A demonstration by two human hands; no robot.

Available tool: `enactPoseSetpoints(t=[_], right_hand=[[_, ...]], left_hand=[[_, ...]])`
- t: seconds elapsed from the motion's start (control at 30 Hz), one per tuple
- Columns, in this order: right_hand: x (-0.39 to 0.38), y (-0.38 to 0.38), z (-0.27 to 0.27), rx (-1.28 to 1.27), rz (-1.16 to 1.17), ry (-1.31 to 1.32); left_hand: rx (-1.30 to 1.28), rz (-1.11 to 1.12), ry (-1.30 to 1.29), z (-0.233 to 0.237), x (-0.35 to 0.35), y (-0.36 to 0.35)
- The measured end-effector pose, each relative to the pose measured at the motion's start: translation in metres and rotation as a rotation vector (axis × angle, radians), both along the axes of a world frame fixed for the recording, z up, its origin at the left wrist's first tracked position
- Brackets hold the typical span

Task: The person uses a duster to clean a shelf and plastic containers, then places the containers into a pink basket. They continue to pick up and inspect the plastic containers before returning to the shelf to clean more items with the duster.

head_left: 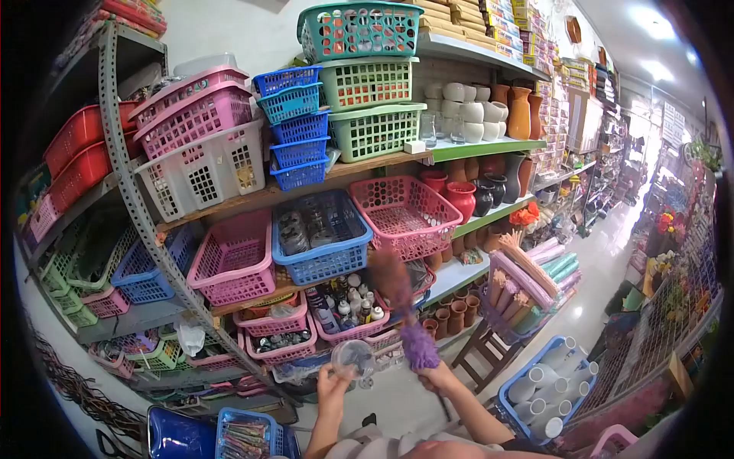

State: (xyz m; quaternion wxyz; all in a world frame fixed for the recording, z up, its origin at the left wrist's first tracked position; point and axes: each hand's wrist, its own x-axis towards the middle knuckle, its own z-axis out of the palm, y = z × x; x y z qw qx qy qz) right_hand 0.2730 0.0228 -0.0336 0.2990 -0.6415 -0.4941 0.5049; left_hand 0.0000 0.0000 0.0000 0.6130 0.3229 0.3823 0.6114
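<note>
My left hand (331,386) is closed round a clear, see-through jar (353,358), raised in front of the shelves. In my right hand (436,376) is a duster (420,346), its purple, fluffy lower part just above my fingers. The duster's brownish upper end is smeared by motion and overlaps the front of a pink basket (405,218) in this view. Behind the jar, a low pink basket (348,314) holds several bottles. A blue basket (321,237) with clear glassware sits higher on the shelf.
At lower right stands a blue crate (505,398) of white vases. A purple basket (489,294) of wrapped bundles rests on a dark wooden stool (483,348). A metal shelf post (141,164) rises at left. Green-edged shelves (489,148) carry pots and vases.
</note>
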Motion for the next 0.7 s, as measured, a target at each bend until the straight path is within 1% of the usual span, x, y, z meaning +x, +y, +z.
enactPoseSetpoints(t=[0.07,0.1,0.17,0.2,0.23,0.3,0.33,0.37,0.43,0.47,0.53,0.57,0.63,0.67,0.7], right_hand=[[-0.010,0.000,0.025,-0.149,0.048,0.707],[-0.013,-0.010,0.041,-0.164,0.041,0.703],[-0.021,-0.005,0.076,-0.172,0.026,0.866],[-0.026,-0.005,0.091,-0.219,-0.009,0.920],[-0.030,-0.006,0.096,-0.221,-0.010,0.921],[-0.034,-0.007,0.101,-0.107,-0.046,0.854],[-0.033,-0.002,0.091,-0.112,-0.060,0.825],[-0.032,-0.001,0.089,-0.112,-0.062,0.824],[-0.030,0.000,0.092,-0.087,-0.054,0.824],[-0.028,0.000,0.093,-0.084,-0.055,0.823],[-0.025,-0.003,0.094,-0.062,-0.021,0.866],[-0.026,-0.005,0.093,-0.058,-0.024,0.867],[-0.029,-0.009,0.090,0.005,-0.053,0.870],[-0.028,-0.005,0.078,0.025,-0.019,0.840],[-0.028,-0.007,0.079,0.026,-0.021,0.841]], left_hand=[[0.265,0.003,0.365,0.003,0.006,0.006],[0.249,0.000,0.361,0.013,0.010,-0.006],[0.526,0.014,1.012,0.050,0.015,-0.009],[0.672,0.004,1.164,0.064,0.017,-0.007],[0.670,0.002,1.166,0.068,0.019,-0.005],[0.862,-0.055,1.376,0.072,0.021,-0.002],[0.916,-0.078,1.435,0.073,0.020,0.000],[0.917,-0.079,1.433,0.071,0.018,0.002],[1.029,-0.178,1.518,0.067,0.016,0.008],[1.032,-0.177,1.517,0.067,0.017,0.007],[0.954,-0.085,1.561,0.071,0.020,0.003],[0.960,-0.087,1.561,0.071,0.026,0.001],[0.657,-0.048,0.665,0.063,0.045,-0.006],[0.551,-0.159,0.363,0.034,0.051,-0.004],[0.552,-0.162,0.363,0.030,0.048,-0.001]])
